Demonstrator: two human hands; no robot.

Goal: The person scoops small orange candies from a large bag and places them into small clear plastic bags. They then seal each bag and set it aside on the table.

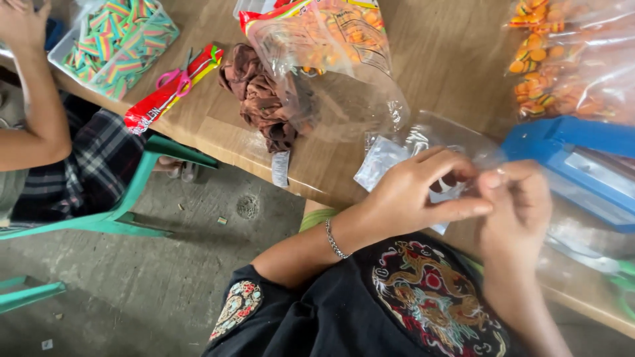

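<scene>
Both hands meet at the near edge of the wooden worktop (218,125), just in front of the person's body. The left hand (410,195) is narrowed to a pinch, thumb and forefinger closed on the edge of a small clear plastic bag (442,193). The right hand (519,211) closes on the same bag from the right, fingertips facing those of the left hand. Holding the bag from both sides keeps the thin film taut and off the worktop, a grip that suits work on its mouth. The contents of the bag cannot be made out behind the fingers.

More small clear bags (380,162) lie flat just beyond the left hand, within short reach. A blue tool with a flat bar (582,158) sits to the right, just past the right hand. Far right lie bags of orange sweets (562,59); a large open bag of the same sweets (324,46) stands at far centre, its mouth facing the person. A brown cloth (261,99) lies beside it.

At far left, a clear tub of striped sweets (116,43), pink-handled scissors (175,80) and a red packet (165,96) lie before another person's arm (36,99), seated on a green chair (126,205).
</scene>
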